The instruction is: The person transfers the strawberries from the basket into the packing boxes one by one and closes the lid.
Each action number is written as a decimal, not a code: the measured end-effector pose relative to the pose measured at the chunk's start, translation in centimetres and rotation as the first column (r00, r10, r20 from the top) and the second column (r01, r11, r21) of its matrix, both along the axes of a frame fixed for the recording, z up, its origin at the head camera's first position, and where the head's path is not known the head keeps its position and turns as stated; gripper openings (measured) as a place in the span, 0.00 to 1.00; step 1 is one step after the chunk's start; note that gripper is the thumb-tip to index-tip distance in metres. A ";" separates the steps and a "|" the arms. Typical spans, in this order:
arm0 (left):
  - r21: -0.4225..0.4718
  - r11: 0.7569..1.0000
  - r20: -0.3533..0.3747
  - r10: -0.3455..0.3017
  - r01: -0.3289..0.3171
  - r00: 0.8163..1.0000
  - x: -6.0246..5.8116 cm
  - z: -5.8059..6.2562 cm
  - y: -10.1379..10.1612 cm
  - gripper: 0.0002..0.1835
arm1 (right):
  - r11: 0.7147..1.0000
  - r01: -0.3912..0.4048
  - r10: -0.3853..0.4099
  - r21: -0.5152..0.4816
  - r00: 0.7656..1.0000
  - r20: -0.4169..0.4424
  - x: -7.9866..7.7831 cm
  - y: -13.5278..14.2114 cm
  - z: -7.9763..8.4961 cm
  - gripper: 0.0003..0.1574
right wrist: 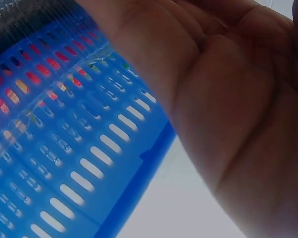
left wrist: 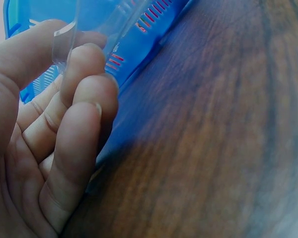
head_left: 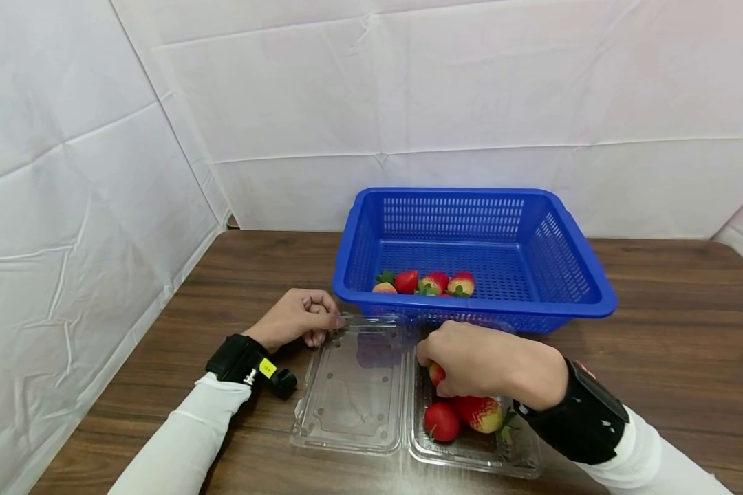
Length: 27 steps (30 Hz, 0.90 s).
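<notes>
A clear plastic clamshell box lies opened flat on the table, its lid (head_left: 354, 393) to the left and its base (head_left: 470, 467) to the right. My left hand (head_left: 300, 317) pinches the far left corner of the lid; the left wrist view shows the clear plastic edge (left wrist: 64, 42) between thumb and fingers. Over the base, my right hand (head_left: 489, 357) points down with curled fingers around a strawberry (head_left: 436, 373), partly hidden beneath them. Nearer me in the base lie a round red strawberry (head_left: 442, 422) and a larger red-and-yellow strawberry (head_left: 484, 414). The right fingertips are out of sight in the right wrist view.
Just behind the box stands a blue slotted basket (head_left: 594, 292), with several strawberries (head_left: 406, 281) along its near side. Brown wood tabletop (head_left: 669, 385) extends on both sides. White sheeting (head_left: 483, 82) hangs behind and at the left.
</notes>
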State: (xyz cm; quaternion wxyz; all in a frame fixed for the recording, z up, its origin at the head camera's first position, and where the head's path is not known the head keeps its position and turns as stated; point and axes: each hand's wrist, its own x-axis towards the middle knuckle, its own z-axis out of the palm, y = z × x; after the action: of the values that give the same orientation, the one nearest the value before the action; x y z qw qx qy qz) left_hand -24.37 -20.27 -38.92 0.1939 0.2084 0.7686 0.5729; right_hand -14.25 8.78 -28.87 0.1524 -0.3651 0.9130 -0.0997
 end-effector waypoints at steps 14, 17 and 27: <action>0.003 1.000 0.003 0.005 -0.005 1.000 0.0 0.1 0.0 0.13 | 0.997 0.070 -0.070 0.036 0.998 0.008 0.2 -0.4 -0.4 0.13; 0.004 1.000 0.005 0.005 -0.005 1.000 -0.1 0.0 0.0 0.13 | 0.997 0.072 -0.072 0.033 0.997 0.005 0.1 -0.3 -0.5 0.13; -0.002 1.000 0.001 0.004 -0.004 1.000 0.0 0.0 0.0 0.13 | 0.993 0.107 -0.106 0.057 0.994 -0.021 0.3 -0.3 0.3 0.13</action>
State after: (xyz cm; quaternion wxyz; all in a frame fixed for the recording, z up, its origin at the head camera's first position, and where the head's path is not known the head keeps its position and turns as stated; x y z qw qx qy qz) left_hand -24.35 -20.31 -38.91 0.1936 0.2063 0.7695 0.5725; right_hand -13.90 8.44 -28.54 0.1493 -0.3123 0.9349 -0.0779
